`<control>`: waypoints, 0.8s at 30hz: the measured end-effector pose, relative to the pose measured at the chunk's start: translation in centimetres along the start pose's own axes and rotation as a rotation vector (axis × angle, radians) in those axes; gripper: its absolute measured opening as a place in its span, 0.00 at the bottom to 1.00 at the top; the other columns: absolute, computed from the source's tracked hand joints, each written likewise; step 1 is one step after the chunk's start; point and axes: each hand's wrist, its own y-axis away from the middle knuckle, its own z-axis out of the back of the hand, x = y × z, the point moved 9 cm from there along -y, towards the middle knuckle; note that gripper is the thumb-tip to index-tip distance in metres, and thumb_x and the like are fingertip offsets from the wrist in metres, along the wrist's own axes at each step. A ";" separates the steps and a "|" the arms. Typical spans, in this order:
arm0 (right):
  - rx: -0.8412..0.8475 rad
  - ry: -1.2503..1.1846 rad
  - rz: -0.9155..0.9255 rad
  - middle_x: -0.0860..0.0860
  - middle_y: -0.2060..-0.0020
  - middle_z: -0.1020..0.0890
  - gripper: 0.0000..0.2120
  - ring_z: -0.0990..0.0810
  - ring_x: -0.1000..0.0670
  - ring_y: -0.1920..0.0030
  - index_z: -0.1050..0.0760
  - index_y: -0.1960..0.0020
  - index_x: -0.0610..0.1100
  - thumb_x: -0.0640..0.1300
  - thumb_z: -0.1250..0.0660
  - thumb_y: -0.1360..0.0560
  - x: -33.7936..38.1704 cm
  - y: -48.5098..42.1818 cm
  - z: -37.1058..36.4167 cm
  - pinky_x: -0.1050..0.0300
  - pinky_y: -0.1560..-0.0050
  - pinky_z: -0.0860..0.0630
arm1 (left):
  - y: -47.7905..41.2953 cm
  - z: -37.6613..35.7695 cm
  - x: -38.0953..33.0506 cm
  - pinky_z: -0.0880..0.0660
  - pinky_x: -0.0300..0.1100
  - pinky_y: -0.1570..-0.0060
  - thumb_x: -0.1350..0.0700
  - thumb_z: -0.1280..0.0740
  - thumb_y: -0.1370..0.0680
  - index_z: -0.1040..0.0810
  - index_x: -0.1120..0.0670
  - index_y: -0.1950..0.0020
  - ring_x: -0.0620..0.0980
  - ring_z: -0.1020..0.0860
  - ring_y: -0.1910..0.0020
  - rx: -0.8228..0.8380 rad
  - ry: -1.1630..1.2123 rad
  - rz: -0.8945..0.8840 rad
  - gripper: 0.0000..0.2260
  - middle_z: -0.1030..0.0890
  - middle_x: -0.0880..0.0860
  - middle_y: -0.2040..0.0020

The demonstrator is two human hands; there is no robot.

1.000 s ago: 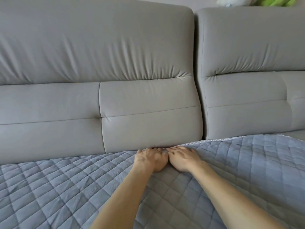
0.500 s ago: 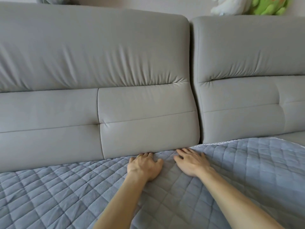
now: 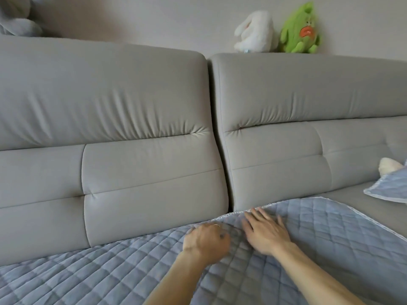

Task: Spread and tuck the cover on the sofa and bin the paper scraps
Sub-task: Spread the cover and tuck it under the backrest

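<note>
A blue quilted cover [image 3: 92, 269] lies over the seat of a grey sofa [image 3: 132, 133]. Its white-trimmed back edge [image 3: 286, 202] runs loose along the foot of the right back cushion; left of my hands the edge vanishes under the left back cushion. My left hand [image 3: 206, 243] rests on the cover with its fingers curled, near the crease below the gap between the two cushions. My right hand [image 3: 265, 233] lies flat just beside it, fingers spread and pointing at the trim. No paper scraps are in sight.
A second quilted blue piece [image 3: 389, 188] lies on the bare grey seat [image 3: 352, 197] at the right, with something white [image 3: 388, 166] behind it. A white plush rabbit [image 3: 255, 33] and a green plush toy [image 3: 300, 29] sit on the sofa's top. A grey plush [image 3: 15, 18] shows top left.
Both hands have drawn back from the crease under the back cushion and shifted right; the right hand has flattened and spread. The view has tilted up and right, showing the plush toys.
</note>
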 end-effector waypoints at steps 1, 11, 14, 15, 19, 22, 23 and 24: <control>-0.011 0.030 0.005 0.58 0.21 0.49 0.26 0.55 0.55 0.22 0.48 0.21 0.56 0.58 0.58 0.18 -0.7 0.0 -0.4 0.40 0.24 0.57 | -0.5 -1.0 -1.5 0.42 0.50 0.27 0.45 0.48 0.21 0.32 0.50 0.26 0.51 0.37 0.26 -0.006 -0.011 -0.046 0.24 0.34 0.50 0.24; -0.012 0.106 0.017 0.58 0.21 0.50 0.29 0.54 0.55 0.22 0.49 0.21 0.56 0.60 0.52 0.22 -2.8 -4.5 -2.7 0.36 0.27 0.54 | -7.3 -4.8 -2.7 0.46 0.50 0.27 0.39 0.50 0.23 0.47 0.48 0.20 0.45 0.47 0.23 -0.028 -0.231 -0.099 0.32 0.46 0.46 0.20; 0.047 0.120 -0.001 0.58 0.21 0.54 0.30 0.57 0.55 0.22 0.53 0.21 0.55 0.59 0.54 0.21 -3.9 -4.7 -3.2 0.34 0.26 0.57 | -7.3 -5.6 -3.2 0.49 0.49 0.25 0.40 0.51 0.22 0.47 0.49 0.20 0.44 0.49 0.22 -0.029 -0.192 -0.100 0.31 0.47 0.46 0.20; 0.054 0.124 0.001 0.58 0.21 0.53 0.30 0.57 0.54 0.22 0.52 0.21 0.55 0.59 0.54 0.21 -3.9 -5.1 -2.7 0.34 0.26 0.58 | -7.6 -5.4 -3.5 0.50 0.50 0.25 0.41 0.51 0.22 0.48 0.50 0.20 0.44 0.50 0.22 -0.025 -0.178 -0.106 0.31 0.48 0.46 0.20; 0.027 0.135 0.008 0.57 0.21 0.50 0.29 0.56 0.53 0.22 0.50 0.21 0.54 0.55 0.54 0.21 -3.3 -5.9 -1.2 0.33 0.27 0.57 | -7.8 -3.6 -3.9 0.49 0.50 0.25 0.43 0.52 0.20 0.46 0.51 0.20 0.45 0.47 0.22 -0.039 -0.184 -0.093 0.29 0.44 0.47 0.20; 0.021 0.133 -0.016 0.56 0.21 0.46 0.28 0.52 0.53 0.22 0.46 0.22 0.53 0.55 0.54 0.21 -3.2 -6.2 -1.0 0.32 0.28 0.55 | -8.1 -2.9 -4.2 0.46 0.52 0.27 0.42 0.52 0.21 0.43 0.51 0.21 0.46 0.44 0.24 -0.034 -0.239 -0.073 0.29 0.39 0.47 0.22; 0.022 0.138 -0.019 0.56 0.22 0.44 0.28 0.51 0.53 0.22 0.44 0.22 0.53 0.56 0.54 0.21 -3.1 -6.4 -1.1 0.32 0.28 0.54 | -8.2 -2.9 -4.1 0.46 0.53 0.28 0.41 0.53 0.21 0.42 0.51 0.22 0.46 0.43 0.25 -0.032 -0.250 -0.063 0.29 0.37 0.47 0.23; 0.025 0.144 -0.020 0.56 0.22 0.43 0.28 0.49 0.52 0.23 0.43 0.23 0.53 0.57 0.55 0.22 -3.0 -6.5 -1.5 0.32 0.29 0.52 | -8.3 -3.2 -4.0 0.45 0.54 0.29 0.41 0.53 0.21 0.41 0.51 0.22 0.46 0.42 0.25 -0.030 -0.258 -0.052 0.29 0.36 0.47 0.24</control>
